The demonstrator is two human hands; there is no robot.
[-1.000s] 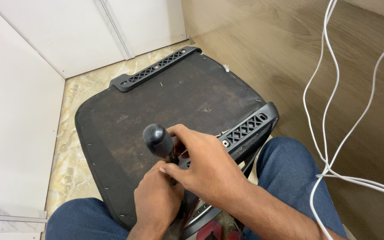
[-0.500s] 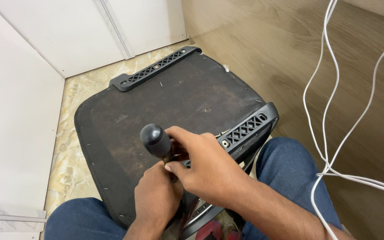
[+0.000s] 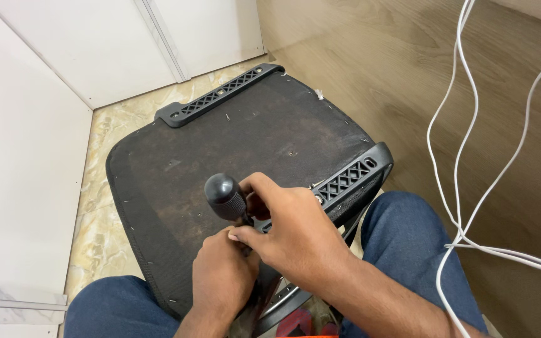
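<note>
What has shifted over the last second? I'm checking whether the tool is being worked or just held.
The black round-knobbed tool handle tipped slightly left, away from the right hand, whose fingers still wrap its lower part. The left hand stayed beneath it. The upturned black chair seat and white cables did not move.

We see a matt, knurled black plastic handle (image 3: 225,196), a rough dark fabric seat base (image 3: 220,150), glossy marble floor (image 3: 98,206) left, smooth wood-look boards (image 3: 358,56) right.
</note>
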